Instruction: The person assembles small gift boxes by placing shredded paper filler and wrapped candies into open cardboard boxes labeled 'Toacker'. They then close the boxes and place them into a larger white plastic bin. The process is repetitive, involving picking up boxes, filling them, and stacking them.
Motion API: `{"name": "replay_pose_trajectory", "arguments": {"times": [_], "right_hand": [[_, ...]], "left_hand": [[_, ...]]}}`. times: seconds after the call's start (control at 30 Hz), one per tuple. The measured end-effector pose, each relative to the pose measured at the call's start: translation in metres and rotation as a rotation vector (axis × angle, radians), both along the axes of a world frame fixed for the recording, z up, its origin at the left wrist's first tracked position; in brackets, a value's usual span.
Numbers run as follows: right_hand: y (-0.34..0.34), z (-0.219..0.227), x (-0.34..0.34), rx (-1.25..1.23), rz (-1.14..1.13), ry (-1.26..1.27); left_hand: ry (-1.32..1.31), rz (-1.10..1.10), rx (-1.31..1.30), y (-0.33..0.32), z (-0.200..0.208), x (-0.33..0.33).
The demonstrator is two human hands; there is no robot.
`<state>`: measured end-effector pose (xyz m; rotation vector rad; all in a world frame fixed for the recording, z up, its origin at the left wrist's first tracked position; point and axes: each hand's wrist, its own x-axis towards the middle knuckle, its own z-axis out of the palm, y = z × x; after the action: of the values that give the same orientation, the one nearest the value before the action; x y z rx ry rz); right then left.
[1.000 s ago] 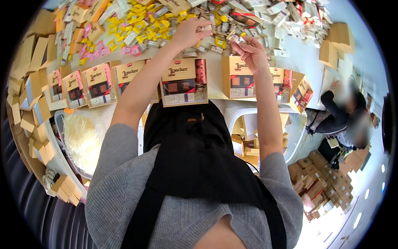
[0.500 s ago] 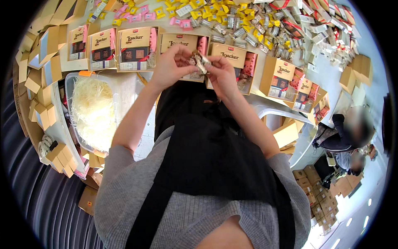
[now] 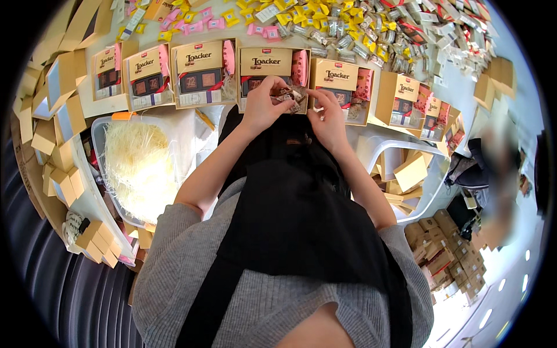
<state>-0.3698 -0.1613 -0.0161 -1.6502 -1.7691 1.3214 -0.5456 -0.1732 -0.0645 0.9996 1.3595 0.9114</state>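
My left hand is closed around a small bunch of brown and clear wrapped sweets, held over the near part of an open gift box. That box holds a cream carton, a dark chocolate pack with a red ribbon, and a pink pack at its right side. On the right, my right hand has its fingers curled, with the index fingertip at the edge of the sweets and the thumb apart from it. How many sweets my left hand holds is hidden by its fingers.
Similar filled gift boxes stand in a row to both sides. Yellow, pink and clear wrapped sweets cover the table behind. A bin of pale shredded filler stands left, a clear bin with cartons right. Another person is farther right.
Both hands have come slightly nearer and to the right in the picture. My right hand's thumb has parted from the sweets, which remain in my left hand. The view has shifted a little.
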Motion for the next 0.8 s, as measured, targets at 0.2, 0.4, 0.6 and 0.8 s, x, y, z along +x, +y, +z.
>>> {"name": "replay_pose_trajectory", "arguments": {"times": [0.2,0.4,0.6,0.8], "right_hand": [[-0.006,-0.044,-0.003,0.253,0.028,-0.186],[-0.002,-0.054,-0.002,0.313,0.040,-0.216],[0.004,-0.058,0.003,0.367,0.136,-0.233],[0.056,-0.059,0.022,0.213,0.008,-0.134]], "left_hand": [[0.464,-0.201,0.560,0.013,-0.024,0.017],[0.480,-0.123,0.419,0.006,-0.032,0.034],[0.617,-0.226,0.430,0.009,-0.043,0.045],[0.713,-0.248,0.410,0.012,-0.047,0.048]]}}
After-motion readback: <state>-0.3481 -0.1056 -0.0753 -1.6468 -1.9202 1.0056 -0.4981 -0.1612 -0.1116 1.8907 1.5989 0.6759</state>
